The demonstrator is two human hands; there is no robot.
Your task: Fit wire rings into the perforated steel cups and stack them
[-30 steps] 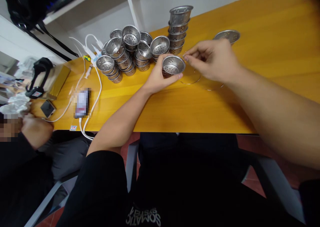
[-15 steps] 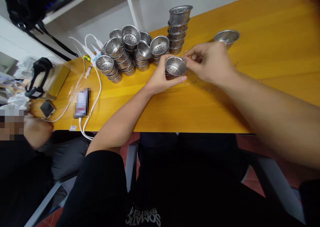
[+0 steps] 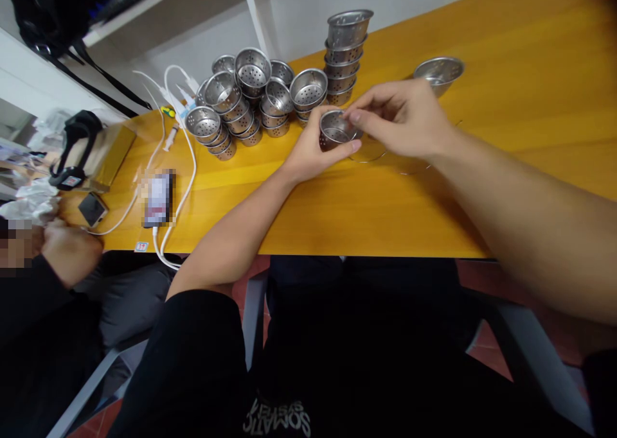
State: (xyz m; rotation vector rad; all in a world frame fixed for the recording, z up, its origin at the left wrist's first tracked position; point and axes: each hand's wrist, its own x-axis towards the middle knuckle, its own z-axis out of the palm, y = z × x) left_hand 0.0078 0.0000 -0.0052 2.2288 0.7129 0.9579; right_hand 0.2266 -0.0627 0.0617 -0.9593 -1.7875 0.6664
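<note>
A small perforated steel cup (image 3: 333,127) rests low over the orange table (image 3: 366,207), gripped at its side by my left hand (image 3: 309,152). My right hand (image 3: 403,117) reaches over the cup's rim from the right, fingertips pinched at its edge; whether they hold something thin I cannot tell. Thin clear rings (image 3: 371,152) lie on the table just under my right hand.
Behind the cup stand several piles of the same steel cups (image 3: 250,94), a tall stack (image 3: 346,52) and one lone cup (image 3: 439,70) to the right. At left lie white cables (image 3: 180,162), a phone (image 3: 158,198), a black device (image 3: 74,148). Another person's hand (image 3: 67,252) is at the left edge.
My right hand has moved left onto the cup's rim, covering part of it. My left hand has turned the cup slightly and kept its grip.
</note>
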